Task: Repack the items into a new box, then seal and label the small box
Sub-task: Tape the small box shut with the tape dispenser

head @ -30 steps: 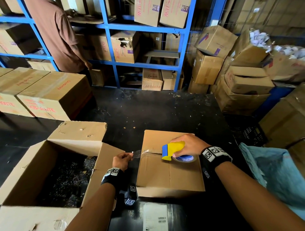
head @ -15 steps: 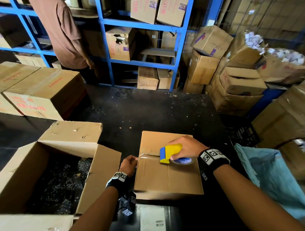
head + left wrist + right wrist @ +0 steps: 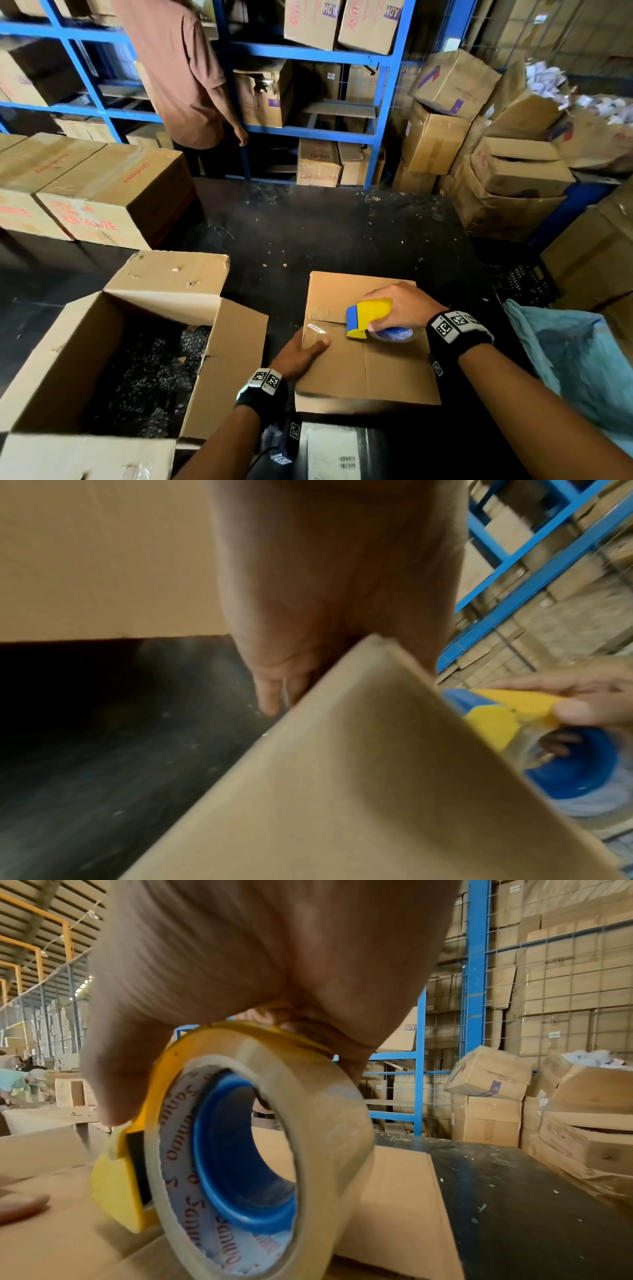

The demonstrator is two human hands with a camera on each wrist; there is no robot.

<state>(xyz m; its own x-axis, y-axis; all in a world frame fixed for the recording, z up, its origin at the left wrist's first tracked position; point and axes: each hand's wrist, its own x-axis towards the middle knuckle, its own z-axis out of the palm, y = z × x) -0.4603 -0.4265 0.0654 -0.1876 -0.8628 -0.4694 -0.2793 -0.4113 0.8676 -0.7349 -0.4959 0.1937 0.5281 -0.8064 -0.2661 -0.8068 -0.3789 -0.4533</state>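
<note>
head view: the right hand (image 3: 399, 306) grips the yellow tape dispenser (image 3: 368, 317) on the small box (image 3: 366, 363) at its centre seam; the left hand (image 3: 301, 349) presses the tape end (image 3: 317, 330) flat at the box's left edge, thumb on top. sealing looks just begun; next, the dispenser likely needs drawing right along the seam. a barcoded label (image 3: 334, 452) lies just in front; the roll's red print is unreadable.

Two bare arms with no sleeves, a black band on the left wrist (image 3: 263, 389) with white square code tags, the same black band with white code tags on the right wrist (image 3: 457, 330), a small black camera box under the left band
</note>
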